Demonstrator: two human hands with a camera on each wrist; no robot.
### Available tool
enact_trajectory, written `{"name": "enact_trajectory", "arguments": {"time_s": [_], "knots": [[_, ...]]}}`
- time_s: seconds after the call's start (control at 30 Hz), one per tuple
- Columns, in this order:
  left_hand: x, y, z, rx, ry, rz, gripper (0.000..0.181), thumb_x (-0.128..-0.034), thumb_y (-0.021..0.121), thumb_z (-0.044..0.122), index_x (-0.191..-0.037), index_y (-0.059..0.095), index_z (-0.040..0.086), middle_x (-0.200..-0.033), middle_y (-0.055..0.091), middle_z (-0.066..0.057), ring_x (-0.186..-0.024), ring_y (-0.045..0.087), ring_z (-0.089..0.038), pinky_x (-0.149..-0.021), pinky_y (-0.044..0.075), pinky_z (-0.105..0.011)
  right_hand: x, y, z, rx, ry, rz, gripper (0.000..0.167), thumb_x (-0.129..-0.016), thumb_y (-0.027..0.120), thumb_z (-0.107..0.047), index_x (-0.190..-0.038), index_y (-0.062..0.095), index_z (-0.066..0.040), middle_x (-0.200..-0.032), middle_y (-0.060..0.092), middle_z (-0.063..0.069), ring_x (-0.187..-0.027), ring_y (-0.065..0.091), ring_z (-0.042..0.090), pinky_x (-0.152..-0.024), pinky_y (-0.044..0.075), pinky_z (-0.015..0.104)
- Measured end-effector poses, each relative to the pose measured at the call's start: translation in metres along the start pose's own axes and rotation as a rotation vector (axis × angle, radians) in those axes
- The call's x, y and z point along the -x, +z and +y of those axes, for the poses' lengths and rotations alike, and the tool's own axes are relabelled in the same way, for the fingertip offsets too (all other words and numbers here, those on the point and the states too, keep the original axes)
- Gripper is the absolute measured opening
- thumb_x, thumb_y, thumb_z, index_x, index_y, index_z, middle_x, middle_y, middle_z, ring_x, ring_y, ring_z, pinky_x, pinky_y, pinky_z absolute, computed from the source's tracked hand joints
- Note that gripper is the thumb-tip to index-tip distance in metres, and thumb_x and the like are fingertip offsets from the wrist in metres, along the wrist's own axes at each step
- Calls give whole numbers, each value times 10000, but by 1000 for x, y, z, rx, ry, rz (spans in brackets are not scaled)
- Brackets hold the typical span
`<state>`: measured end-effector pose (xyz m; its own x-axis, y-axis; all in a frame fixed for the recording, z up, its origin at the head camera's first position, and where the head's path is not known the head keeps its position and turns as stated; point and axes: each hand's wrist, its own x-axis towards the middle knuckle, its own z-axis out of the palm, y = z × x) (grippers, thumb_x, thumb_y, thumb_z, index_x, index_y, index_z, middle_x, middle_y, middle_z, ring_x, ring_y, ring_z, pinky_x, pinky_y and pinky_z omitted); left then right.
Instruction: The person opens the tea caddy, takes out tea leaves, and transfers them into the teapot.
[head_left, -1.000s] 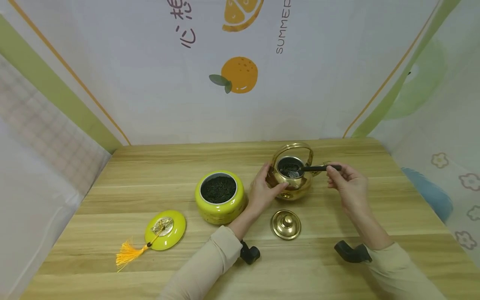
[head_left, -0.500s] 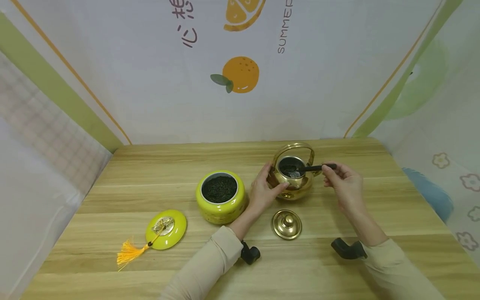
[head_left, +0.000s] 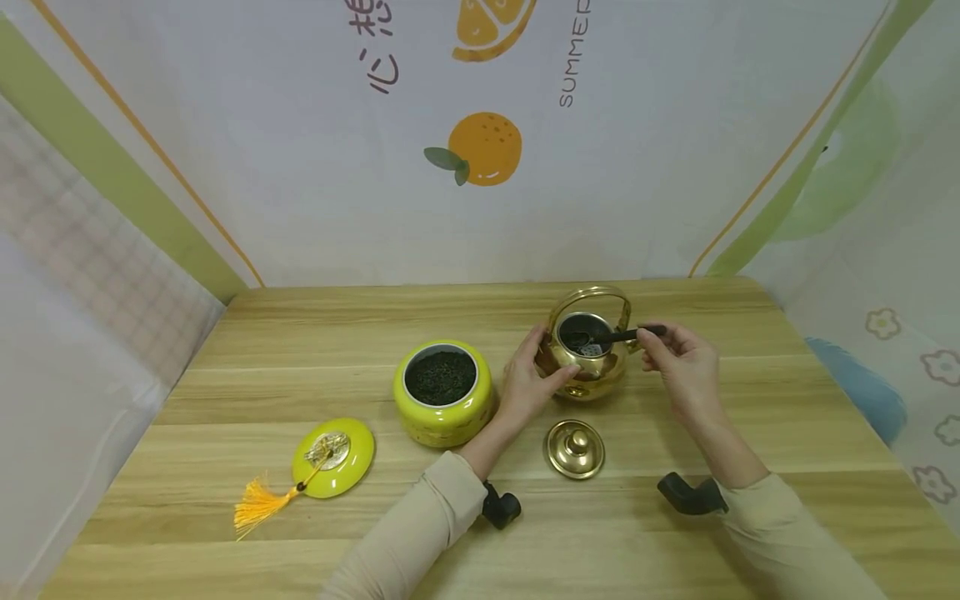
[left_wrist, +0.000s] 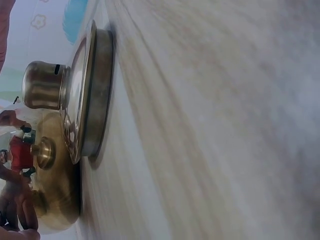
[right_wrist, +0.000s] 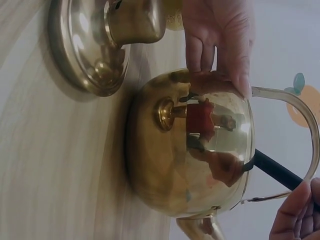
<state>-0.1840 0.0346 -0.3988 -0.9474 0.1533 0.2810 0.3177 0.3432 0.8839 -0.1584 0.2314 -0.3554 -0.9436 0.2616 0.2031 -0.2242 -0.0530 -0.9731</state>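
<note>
In the head view a shiny gold teapot (head_left: pixel 581 379) with an arched handle stands lidless towards the back right. My left hand (head_left: pixel 527 379) holds its left side, thumb across the front and fingers round the far side. Between right thumb and fingers, my right hand (head_left: pixel 681 367) pinches a black spoon handle (head_left: pixel 626 335). The spoon's head is down inside the pot's mouth, beside a perforated metal patch, and is hard to make out. In the right wrist view the handle (right_wrist: pixel 276 170) slants into the pot's mouth. The gold lid (head_left: pixel 574 448) lies in front of the pot.
A yellow-green jar (head_left: pixel 442 412) full of dark tea leaves stands left of the left hand. Its lid (head_left: pixel 341 471), with an orange tassel (head_left: pixel 260 505), lies further left. All of it rests on a wooden table (head_left: pixel 225 375), with a printed cloth (head_left: pixel 337 183) behind.
My right hand has shifted slightly left, bringing the spoon handle further over the pot's mouth. The left hand stays on the pot. The head view has drifted a little.
</note>
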Motion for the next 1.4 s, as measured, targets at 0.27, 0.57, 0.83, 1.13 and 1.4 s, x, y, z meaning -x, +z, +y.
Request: {"name": "enact_trajectory", "arguments": {"time_s": [0.27, 0.57, 0.83, 1.13, 1.4], "knots": [[-1, 0, -1, -10, 8, -3, 699, -794, 758, 237, -1379, 442, 19, -1453, 404, -161, -1353, 366, -284, -1133, 296, -385, -1, 6, 0, 52, -42, 4, 111, -854, 675, -55, -942, 661, 11, -726, 635, -34, -566, 573, 43, -525, 520, 147], [-1, 0, -2, -9, 10, 5, 703, -789, 762, 236, -1385, 443, 42, -1449, 415, -148, -1346, 380, -279, -1127, 308, -388, -2, 11, -3, 143, -88, 27, 74, -863, 655, -23, -926, 666, -61, -707, 639, -33, -530, 550, 25, -488, 489, 135], [-1, 0, -2, -5, 9, 2, 705, -784, 767, 225, -1385, 444, 48, -1446, 421, -143, -1344, 383, -271, -1126, 309, -379, 0, 11, -3, 188, -117, 13, 90, -866, 649, -17, -955, 662, -14, -710, 630, -41, -546, 548, 16, -495, 491, 126], [0, 0, -3, -8, 25, 6, 701, -787, 765, 228, -1371, 446, 7, -1433, 428, -174, -1333, 395, -293, -1121, 319, -387, 1, 8, -5, 163, -114, 48, 118, -860, 627, 44, -960, 672, 2, -694, 629, -51, -540, 554, 27, -490, 490, 130], [0, -1, -1, 2, 34, 7, 699, -791, 763, 221, -1374, 441, 9, -1430, 431, -176, -1332, 397, -294, -1121, 319, -383, 5, 4, -8, 135, -169, 64, 150, -857, 626, 52, -997, 636, 106, -688, 637, -49, -530, 567, 38, -489, 501, 140]]}}
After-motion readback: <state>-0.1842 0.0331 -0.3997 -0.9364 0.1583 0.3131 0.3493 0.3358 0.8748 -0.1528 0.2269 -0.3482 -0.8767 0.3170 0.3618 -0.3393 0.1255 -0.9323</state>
